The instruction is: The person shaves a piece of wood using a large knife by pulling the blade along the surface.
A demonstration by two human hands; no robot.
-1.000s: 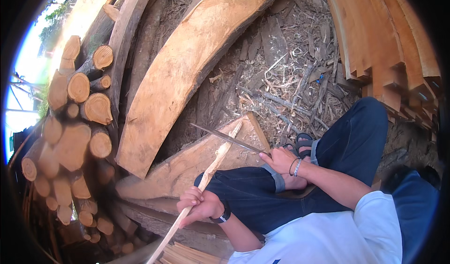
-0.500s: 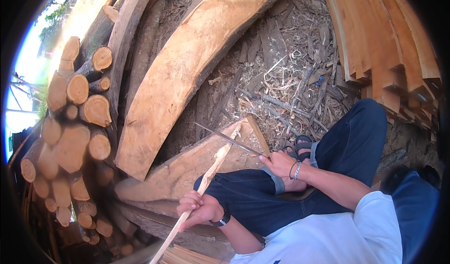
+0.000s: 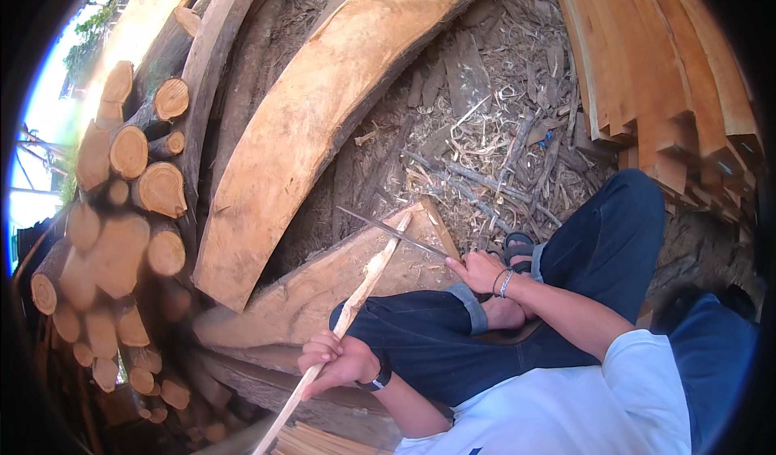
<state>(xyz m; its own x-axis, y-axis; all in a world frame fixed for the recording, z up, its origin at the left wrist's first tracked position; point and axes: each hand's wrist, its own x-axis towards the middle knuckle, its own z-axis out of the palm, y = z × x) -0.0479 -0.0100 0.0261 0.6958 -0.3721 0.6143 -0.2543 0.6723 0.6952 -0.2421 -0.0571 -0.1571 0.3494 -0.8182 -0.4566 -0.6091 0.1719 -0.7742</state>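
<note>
My left hand (image 3: 339, 362) is wrapped round a long, pale stick of wood (image 3: 361, 295), which slants up and away from the lower edge of the view. The stick's far part looks whittled and rough. In my right hand (image 3: 480, 272) is a long-bladed knife (image 3: 396, 233), its handle mostly hidden by my fingers. The dark blade points left and crosses the stick near its far end. Under that end lies a tapered wooden slab (image 3: 311, 295), just in front of my folded legs.
Cut logs (image 3: 164, 188) are stacked on the left. A large curved plank (image 3: 323, 103) runs across the far side, and sawn boards (image 3: 647, 59) are piled at the far right. Shavings and bark (image 3: 505, 132) litter the ground. Another person's dark-clad leg (image 3: 711, 358) shows at the right.
The whole view has shifted slightly. Both hands keep their grips, and the blade still crosses the stick near its far end, with hardly any movement along it.
</note>
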